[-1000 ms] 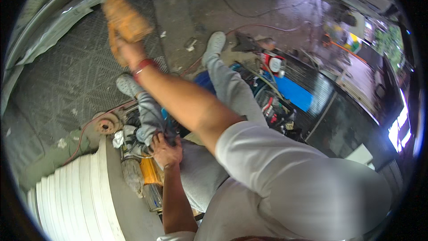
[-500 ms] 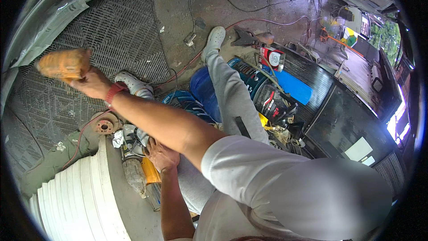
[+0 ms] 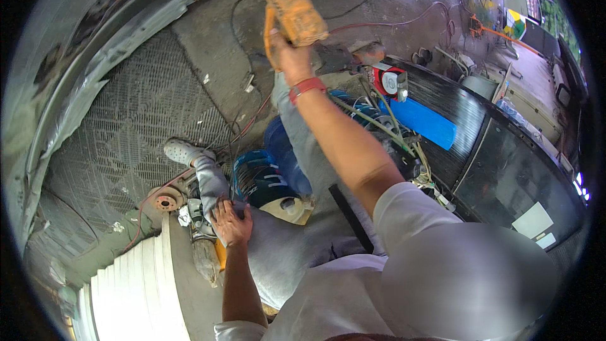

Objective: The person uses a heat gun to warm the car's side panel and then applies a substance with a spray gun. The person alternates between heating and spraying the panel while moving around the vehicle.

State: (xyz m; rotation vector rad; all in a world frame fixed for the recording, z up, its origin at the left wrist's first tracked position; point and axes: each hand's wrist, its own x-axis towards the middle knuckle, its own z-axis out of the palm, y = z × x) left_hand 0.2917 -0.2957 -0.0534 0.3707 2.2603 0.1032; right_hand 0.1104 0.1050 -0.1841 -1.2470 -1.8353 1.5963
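My right hand point(image 3: 290, 57) is stretched far out at the upper middle, its fingers wrapped round the handle of a worn orange power tool point(image 3: 294, 12). The tool is tilted, with its narrow end up beside the grey body panel point(image 3: 113, 66). Its exact kind cannot be made out. Lower down, my left hand point(image 3: 232, 223) lies with spread fingers on my grey trouser leg point(image 3: 271, 240) near the knee, holding nothing. Beside that hand, on the left, are some metal parts point(image 3: 201, 224) and a dirty plastic bottle point(image 3: 205, 262).
Blue buckets point(image 3: 252, 170) stand between my legs. A rusty brake disc point(image 3: 168, 199) lies by the white ribbed piece point(image 3: 139, 278). Hoses and cords cross the floor near a patterned mat point(image 3: 139, 101). A red can point(image 3: 386, 82) and a blue sheet point(image 3: 426, 123) rest on a black panel point(image 3: 499, 164).
My right hand has swung the orange power tool from the far left to the upper middle. The left hand has shifted slightly and now lies flat on my leg.
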